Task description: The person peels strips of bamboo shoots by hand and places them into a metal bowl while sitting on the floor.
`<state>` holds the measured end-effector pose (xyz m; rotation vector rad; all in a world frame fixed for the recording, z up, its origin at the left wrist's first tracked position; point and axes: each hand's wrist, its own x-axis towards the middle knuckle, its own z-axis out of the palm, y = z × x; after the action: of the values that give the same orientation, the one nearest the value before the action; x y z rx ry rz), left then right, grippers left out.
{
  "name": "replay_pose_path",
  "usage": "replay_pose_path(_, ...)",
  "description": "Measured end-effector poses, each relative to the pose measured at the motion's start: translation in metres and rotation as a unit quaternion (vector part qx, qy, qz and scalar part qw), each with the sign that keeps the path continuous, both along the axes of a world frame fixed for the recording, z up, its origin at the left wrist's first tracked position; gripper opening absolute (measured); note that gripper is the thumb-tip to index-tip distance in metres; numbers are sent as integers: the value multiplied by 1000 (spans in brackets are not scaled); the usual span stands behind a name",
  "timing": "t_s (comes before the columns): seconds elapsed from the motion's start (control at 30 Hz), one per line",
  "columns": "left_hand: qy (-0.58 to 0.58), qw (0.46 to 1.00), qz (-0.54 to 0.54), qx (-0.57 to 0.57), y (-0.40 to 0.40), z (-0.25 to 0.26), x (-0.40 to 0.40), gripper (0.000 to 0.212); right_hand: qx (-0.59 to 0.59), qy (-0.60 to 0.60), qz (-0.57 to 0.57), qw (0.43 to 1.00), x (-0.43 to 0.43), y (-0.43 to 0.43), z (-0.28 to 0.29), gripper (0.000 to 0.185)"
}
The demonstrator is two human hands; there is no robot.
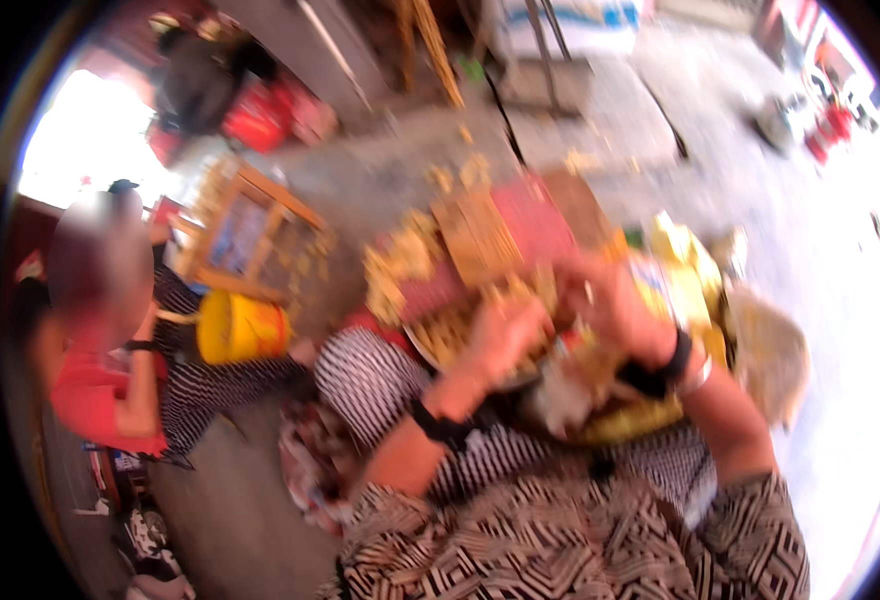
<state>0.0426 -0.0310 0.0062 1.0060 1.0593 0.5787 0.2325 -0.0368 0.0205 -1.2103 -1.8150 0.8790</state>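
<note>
Both of my hands are blurred over a round bowl (431, 356) of yellowish pieces, which rests by my lap. My left hand (507, 330) is at the bowl with its fingers bent over the pieces; whether it pinches one is not plain. Just right of it and a little higher, my right hand (605, 292) is curled, and blur hides what its fingers hold. A small wooden board (477, 236) and a red flat piece (533, 217) lie beyond the bowl. Clear plastic (560, 397) sits under my right wrist, above a yellow tray or basket (635, 421).
At the left a seated person (102, 382) is beside a yellow bucket (241, 328) and a wooden frame (237, 232). Yellow scraps (402, 259) lie beyond the bowl. Yellow plastic packaging (684, 262) and a pale bag (766, 352) stand at right. A metal dustpan (545, 86) is farther off.
</note>
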Motion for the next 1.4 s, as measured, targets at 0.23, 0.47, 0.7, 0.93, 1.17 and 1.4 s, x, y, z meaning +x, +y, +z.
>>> replay_pose_path(0.23, 351, 665, 7, 659, 4, 13, -9, 6, -124, 195, -68, 970, 17, 14, 13, 37)
replay_pose_path(0.47, 398, 575, 32, 714, 2, 17, -9, 11, -371, 192, 102, 903, 0, 17, 16, 26)
replay_pose_path(0.7, 353, 658, 3, 665, 1, 19, -16, 12, -161, 79, 104, 978, -1, 20, 12, 15)
replay_pose_path(0.93, 335, 674, -1, 659, 6, 13, -23, 10, -233, -1, 92, 968, -1, 23, 24, 15)
replay_pose_path(1.17, 331, 736, 38, 589, 23, 4, -35, 8, 31, -164, 111, 980, -11, 49, 12, 20)
replay_pose_path(1.4, 324, 827, 111, 445, 50, -3, -44, 15, -22, -126, 64, 990, -39, 79, -3, 22)
